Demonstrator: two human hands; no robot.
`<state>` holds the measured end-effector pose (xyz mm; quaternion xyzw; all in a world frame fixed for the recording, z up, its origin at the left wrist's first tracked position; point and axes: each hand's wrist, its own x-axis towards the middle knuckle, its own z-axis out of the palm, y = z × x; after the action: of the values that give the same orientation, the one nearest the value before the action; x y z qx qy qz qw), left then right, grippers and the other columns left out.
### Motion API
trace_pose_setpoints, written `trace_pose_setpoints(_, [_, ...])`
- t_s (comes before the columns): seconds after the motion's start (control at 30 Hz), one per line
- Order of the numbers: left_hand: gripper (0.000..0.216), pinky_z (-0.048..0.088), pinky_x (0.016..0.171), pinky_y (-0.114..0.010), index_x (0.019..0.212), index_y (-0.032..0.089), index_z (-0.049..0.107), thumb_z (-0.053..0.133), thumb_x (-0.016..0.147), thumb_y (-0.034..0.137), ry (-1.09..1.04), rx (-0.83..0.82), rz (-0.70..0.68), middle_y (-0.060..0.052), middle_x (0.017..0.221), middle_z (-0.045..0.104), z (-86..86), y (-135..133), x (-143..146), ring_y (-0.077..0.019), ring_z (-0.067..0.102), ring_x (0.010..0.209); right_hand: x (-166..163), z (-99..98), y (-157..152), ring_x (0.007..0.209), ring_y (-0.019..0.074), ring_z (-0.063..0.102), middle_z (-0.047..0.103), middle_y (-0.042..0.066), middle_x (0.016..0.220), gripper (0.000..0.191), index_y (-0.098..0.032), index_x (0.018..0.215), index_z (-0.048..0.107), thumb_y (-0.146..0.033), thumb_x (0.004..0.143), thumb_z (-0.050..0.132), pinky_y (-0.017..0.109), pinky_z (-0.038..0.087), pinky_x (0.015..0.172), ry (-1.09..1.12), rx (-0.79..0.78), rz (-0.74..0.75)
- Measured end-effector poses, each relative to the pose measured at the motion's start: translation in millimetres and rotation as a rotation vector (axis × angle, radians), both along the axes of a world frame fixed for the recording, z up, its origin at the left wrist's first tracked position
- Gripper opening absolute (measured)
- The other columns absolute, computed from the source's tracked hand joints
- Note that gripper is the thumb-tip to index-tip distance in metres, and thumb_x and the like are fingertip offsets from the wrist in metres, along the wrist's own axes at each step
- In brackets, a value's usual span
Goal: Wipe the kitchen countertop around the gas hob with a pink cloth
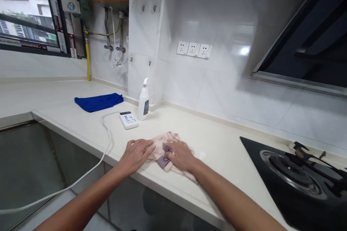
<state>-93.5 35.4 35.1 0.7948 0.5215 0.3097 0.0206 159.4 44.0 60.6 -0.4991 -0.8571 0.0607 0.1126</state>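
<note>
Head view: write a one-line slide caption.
On the white counter, the left hand and right hand press a pink cloth beside a black gas hob.

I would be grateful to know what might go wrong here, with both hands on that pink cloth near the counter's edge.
1. The pink cloth lies at the front edge of the counter under the left hand and right hand; an outward push might slide it off.
2. The white cable hangs over that edge from the small white device; the left forearm could snag it and drag the device down.
3. The spray bottle stands close behind; a wide sweep may topple it.
</note>
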Motion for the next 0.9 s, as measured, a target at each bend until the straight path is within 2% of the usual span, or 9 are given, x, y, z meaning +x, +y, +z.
trace_pose_setpoints(0.1, [0.045,0.038,0.109,-0.053,0.123,0.028,0.074,0.039,0.108,0.053,0.043,0.013,0.002,-0.008,0.130,0.078,-2.0,1,0,-0.0304,0.066,0.130,57,-0.9,20,0.145,0.0250,0.050,0.057,0.005,0.159,0.050,-0.028,0.148,0.059,-0.043,0.103,0.044,0.042,0.035,0.120,-0.037,0.042,-0.220])
trace_pose_setpoints(0.2, [0.044,0.035,0.112,-0.054,0.123,0.028,0.074,0.041,0.107,0.052,0.034,0.022,0.018,-0.009,0.134,0.077,-3.8,3,0,-0.0311,0.063,0.133,129,1.4,26,0.137,0.0298,0.056,0.063,0.013,0.149,0.049,-0.020,0.142,0.062,-0.039,0.105,0.038,0.047,0.039,0.115,-0.060,0.056,-0.445])
trace_pose_setpoints(0.33, [0.049,0.036,0.112,-0.055,0.122,0.026,0.074,0.039,0.107,0.056,-0.004,0.024,0.043,-0.011,0.136,0.075,-3.1,4,0,-0.0326,0.062,0.135,214,1.4,0,0.135,0.0337,0.056,0.066,0.017,0.142,0.047,-0.018,0.132,0.067,-0.038,0.105,0.033,0.053,0.039,0.113,-0.111,0.063,-0.700])
trace_pose_setpoints(0.43, [0.052,0.037,0.112,-0.054,0.122,0.024,0.074,0.036,0.108,0.056,-0.037,0.039,0.043,-0.012,0.134,0.076,-2.7,2,1,-0.0323,0.063,0.134,246,-9.2,-32,0.132,0.0345,0.058,0.066,0.018,0.140,0.047,-0.018,0.132,0.066,-0.037,0.104,0.033,0.054,0.040,0.112,-0.153,0.067,-0.812])
trace_pose_setpoints(0.57, [0.052,0.042,0.110,-0.054,0.124,0.022,0.073,0.037,0.109,0.056,-0.061,0.133,0.009,-0.013,0.132,0.076,-6.8,1,2,-0.0323,0.064,0.131,246,-31.8,-70,0.133,0.0374,0.057,0.066,0.017,0.140,0.051,-0.018,0.137,0.062,-0.044,0.103,0.034,0.053,0.042,0.110,-0.201,0.082,-0.860])
trace_pose_setpoints(0.7, [0.045,0.046,0.106,-0.054,0.123,0.022,0.073,0.043,0.108,0.053,-0.078,0.284,-0.016,-0.013,0.130,0.077,-12.1,1,5,-0.0330,0.066,0.129,218,-43.4,-85,0.139,0.0415,0.051,0.062,0.016,0.146,0.058,-0.019,0.144,0.056,-0.053,0.101,0.035,0.058,0.041,0.111,-0.230,0.055,-0.946])
trace_pose_setpoints(0.8, [0.040,0.048,0.104,-0.054,0.122,0.021,0.073,0.048,0.107,0.049,-0.122,0.351,-0.024,-0.014,0.131,0.076,-13.0,0,7,-0.0334,0.066,0.127,173,-41.2,-76,0.144,0.0432,0.046,0.057,0.017,0.152,0.063,-0.021,0.150,0.052,-0.057,0.101,0.036,0.063,0.036,0.113,-0.219,-0.002,-0.929])
trace_pose_setpoints(0.9, [0.035,0.049,0.105,-0.053,0.119,0.020,0.074,0.051,0.107,0.045,-0.191,0.372,-0.042,-0.014,0.131,0.076,-13.6,-6,9,-0.0321,0.067,0.126,104,-34.5,-59,0.148,0.0431,0.040,0.049,0.017,0.161,0.066,-0.021,0.155,0.048,-0.056,0.101,0.036,0.064,0.032,0.116,-0.184,0.011,-0.768])
